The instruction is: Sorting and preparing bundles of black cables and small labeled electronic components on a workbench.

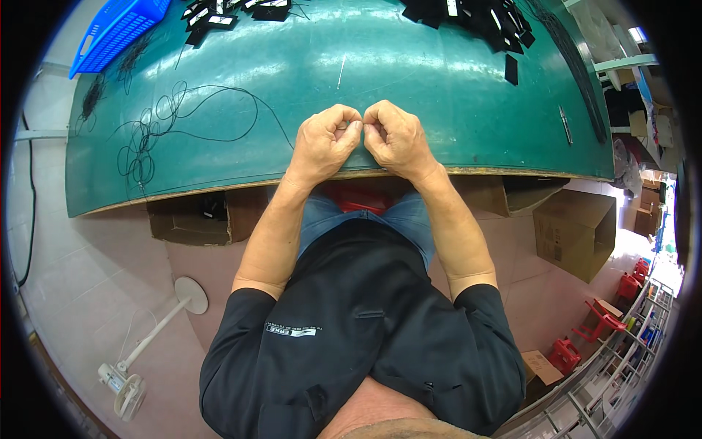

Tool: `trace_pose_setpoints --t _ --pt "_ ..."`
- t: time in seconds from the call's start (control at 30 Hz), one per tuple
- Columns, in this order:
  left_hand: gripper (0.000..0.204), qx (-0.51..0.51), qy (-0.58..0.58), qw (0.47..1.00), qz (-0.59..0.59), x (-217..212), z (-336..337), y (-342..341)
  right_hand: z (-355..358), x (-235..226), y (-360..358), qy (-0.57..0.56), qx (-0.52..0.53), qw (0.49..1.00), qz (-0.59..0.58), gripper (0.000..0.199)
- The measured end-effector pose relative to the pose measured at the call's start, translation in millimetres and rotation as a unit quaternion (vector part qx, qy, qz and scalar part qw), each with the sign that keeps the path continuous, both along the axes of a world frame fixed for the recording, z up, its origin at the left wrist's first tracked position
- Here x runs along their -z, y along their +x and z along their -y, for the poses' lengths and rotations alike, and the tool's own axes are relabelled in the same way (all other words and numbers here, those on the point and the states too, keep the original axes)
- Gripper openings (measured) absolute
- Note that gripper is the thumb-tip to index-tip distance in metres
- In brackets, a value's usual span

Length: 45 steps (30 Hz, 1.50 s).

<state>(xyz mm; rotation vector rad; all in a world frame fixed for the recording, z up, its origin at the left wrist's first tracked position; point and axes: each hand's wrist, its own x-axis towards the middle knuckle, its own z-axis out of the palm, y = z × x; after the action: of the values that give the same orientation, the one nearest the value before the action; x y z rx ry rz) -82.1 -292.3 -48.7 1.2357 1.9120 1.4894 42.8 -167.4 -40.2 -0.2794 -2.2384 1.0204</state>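
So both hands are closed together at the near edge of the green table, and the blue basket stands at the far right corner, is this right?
Not quite. In the head view the left hand and right hand do meet, fists closed, at the near edge of the green table, but the blue basket stands at the far left corner.

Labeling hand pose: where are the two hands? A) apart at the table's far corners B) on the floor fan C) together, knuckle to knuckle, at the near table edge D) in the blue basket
C: the left hand and right hand are curled, fingertips meeting, over the green table near its front edge.
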Motion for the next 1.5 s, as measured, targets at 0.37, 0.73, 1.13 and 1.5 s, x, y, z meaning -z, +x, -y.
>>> trace_pose_setpoints --t 0.37,0.73,1.13,1.5 --pt "0.005 -0.002 -0.001 0.999 0.046 1.7 1.4 -0.6 0.2 3.2 -3.3 0.006 0.007 1.000 -0.026 0.013" --pt "0.004 -0.005 0.007 0.998 0.064 1.0 1.2 -0.7 -1.5 0.6 -1.1 -0.015 0.033 0.999 -0.018 0.012" --pt "0.004 0.002 0.010 0.997 0.073 -0.8 1.5 1.2 0.9 0.3 2.1 -0.020 0.037 0.999 -0.011 0.012" --pt "0.005 0.016 -0.001 0.999 0.046 -1.9 1.3 0.1 1.3 1.6 -0.5 -0.005 0.019 0.999 -0.029 0.012"
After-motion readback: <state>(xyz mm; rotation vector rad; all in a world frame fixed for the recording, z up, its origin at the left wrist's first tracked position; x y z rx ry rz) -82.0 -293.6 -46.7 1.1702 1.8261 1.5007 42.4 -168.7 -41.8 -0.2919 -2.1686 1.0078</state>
